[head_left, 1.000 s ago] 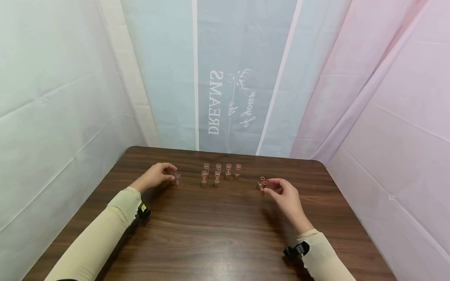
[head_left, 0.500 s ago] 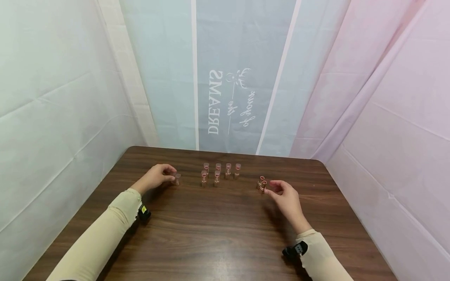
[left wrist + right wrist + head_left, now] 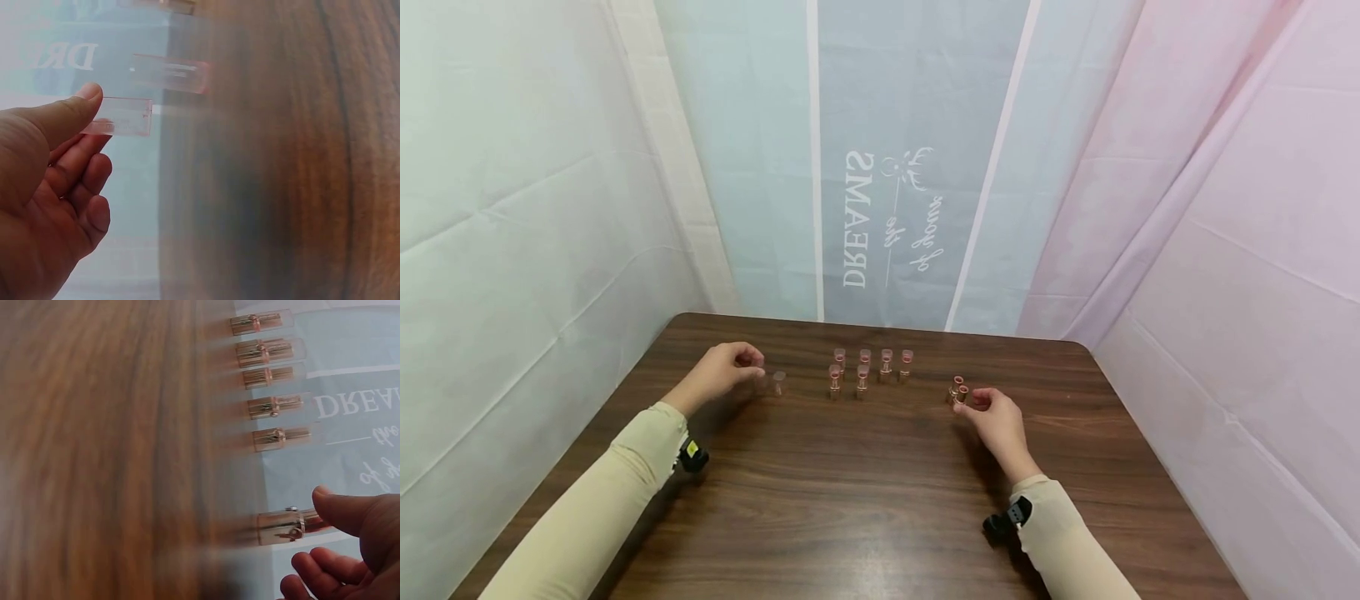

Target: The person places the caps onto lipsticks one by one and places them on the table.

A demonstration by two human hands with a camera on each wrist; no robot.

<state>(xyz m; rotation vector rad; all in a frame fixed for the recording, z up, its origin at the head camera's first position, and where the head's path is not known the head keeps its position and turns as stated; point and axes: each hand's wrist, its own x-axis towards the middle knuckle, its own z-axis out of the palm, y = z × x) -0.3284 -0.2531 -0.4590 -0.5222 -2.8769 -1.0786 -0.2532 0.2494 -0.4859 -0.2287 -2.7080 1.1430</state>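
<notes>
In the left wrist view, my left hand [image 3: 56, 156] pinches a clear pinkish cap [image 3: 128, 117] between thumb and fingers. A second clear cap [image 3: 778, 382] stands on the table just right of that hand, apart from it. My right hand [image 3: 998, 423] is at two uncapped rose-gold tubes, which look like lipsticks. Its thumb reaches the front of the nearer tube [image 3: 962, 393], the fingers spread to the tube's right. The farther tube [image 3: 956, 385] stands close behind. In the right wrist view, the thumb overlaps the upper end of a tube [image 3: 281, 527]; contact is hard to tell.
Several rose-gold tubes with clear caps [image 3: 862, 382] stand upright in two loose rows between the hands. They rest on a dark wooden table [image 3: 865, 475]. Behind it hangs a pale blue printed cloth [image 3: 917, 100], with light curtains [image 3: 550, 250] at both sides.
My left hand has moved left, away from the standing cap, and now holds another cap. My right hand drew slightly back from the nearer tube, then shifted left to it again.
</notes>
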